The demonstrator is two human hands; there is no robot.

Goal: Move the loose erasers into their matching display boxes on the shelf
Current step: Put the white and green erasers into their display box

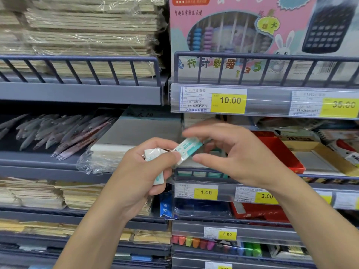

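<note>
My left hand [144, 171] is closed around a small bunch of white and teal wrapped erasers [155, 155]; one of them sticks out toward the right. My right hand [231, 152] has its thumb and fingers around that protruding teal eraser [189, 147], so both hands touch it. Just behind my hands, on the middle shelf, a row of teal erasers [202, 174] shows behind the shelf rail; their display box is mostly hidden by my right hand.
A red display box [281, 150] and a tan box [318, 152] stand to the right on the same shelf. Pens [58, 131] lie at left, paper packs [108, 152] beside them. Price tags [206, 192] line the shelf edges. An abacus toy box [233, 35] stands above.
</note>
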